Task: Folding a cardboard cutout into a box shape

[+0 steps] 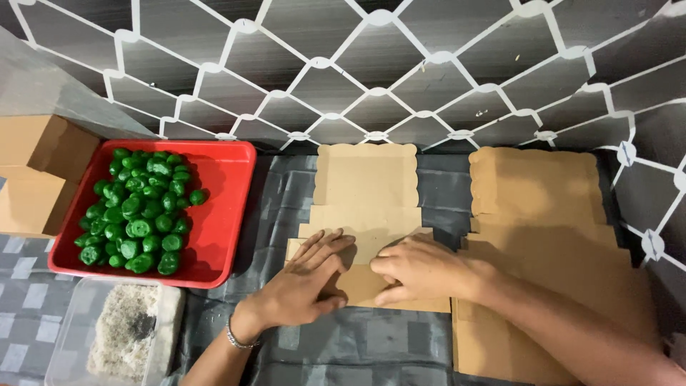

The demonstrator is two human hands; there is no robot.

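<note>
I see the fingers (330, 246) of my left hand (304, 282) lying spread and flat, pressing down on the lower left part of a flat cardboard box blank (366, 193). The fingers of my right hand (418, 268) are curled inward with their tips pressed against the same blank near its lower middle; they seem to bear on a fold there, but I cannot tell whether they pinch a flap or only push on it. The two hands sit just beside each other, almost touching at the fingertips. A metal bracelet (239, 337) circles my left wrist.

The blank lies flat on the counter (357, 350), which is covered with a dark grey checked cloth, and its scalloped top edge points toward the patterned wall (400, 71). Just to the right of it, under my right forearm, rests a stack of flat cardboard blanks (543, 214) of the same brown colour.

To the left sits a red tray (225, 186) holding a heap of small green wrapped pieces (139, 211). Near the tray's front edge stands a clear plastic container (71, 336) with pale shredded filler inside. At the far left edge, two folded cardboard boxes (36, 175) are stacked beside the tray.
</note>
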